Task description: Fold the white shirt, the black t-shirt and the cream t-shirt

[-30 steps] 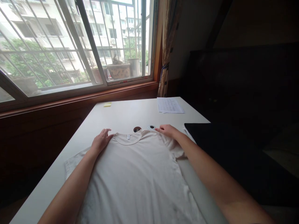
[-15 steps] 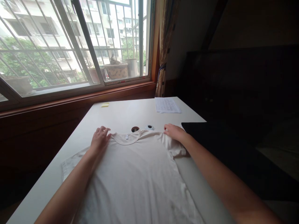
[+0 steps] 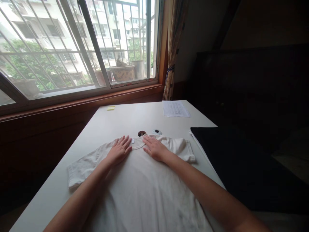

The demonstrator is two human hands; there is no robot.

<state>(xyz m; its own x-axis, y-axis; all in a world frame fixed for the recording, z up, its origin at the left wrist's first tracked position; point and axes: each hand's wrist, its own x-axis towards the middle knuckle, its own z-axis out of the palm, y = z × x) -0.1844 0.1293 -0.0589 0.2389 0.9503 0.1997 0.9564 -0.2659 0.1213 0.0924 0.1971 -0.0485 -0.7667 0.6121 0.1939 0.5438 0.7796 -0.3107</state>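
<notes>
A white T-shirt [image 3: 145,180] lies spread on the white table [image 3: 135,117], its neckline at the far side and a small label [image 3: 132,141] inside the collar. My left hand [image 3: 120,149] rests flat on the shirt just left of the neckline, fingers extended. On the right side of the collar lies my right hand [image 3: 154,148], also flat with fingers extended. Neither hand holds anything. Both short sleeves stick out to the sides, and my forearms cover parts of the shirt.
Beyond the collar are a round hole [image 3: 142,133] and a white roll-like object [image 3: 157,132]. Printed paper [image 3: 176,109] and yellow notes [image 3: 111,108] lie farther back. Dark cloth [image 3: 241,167] covers the right side. A barred window [image 3: 72,48] stands behind.
Both hands have moved inward from the shirt's shoulders to the neckline and now lie flat. My right hand has let go of the shoulder fabric. The left sleeve is spread wider.
</notes>
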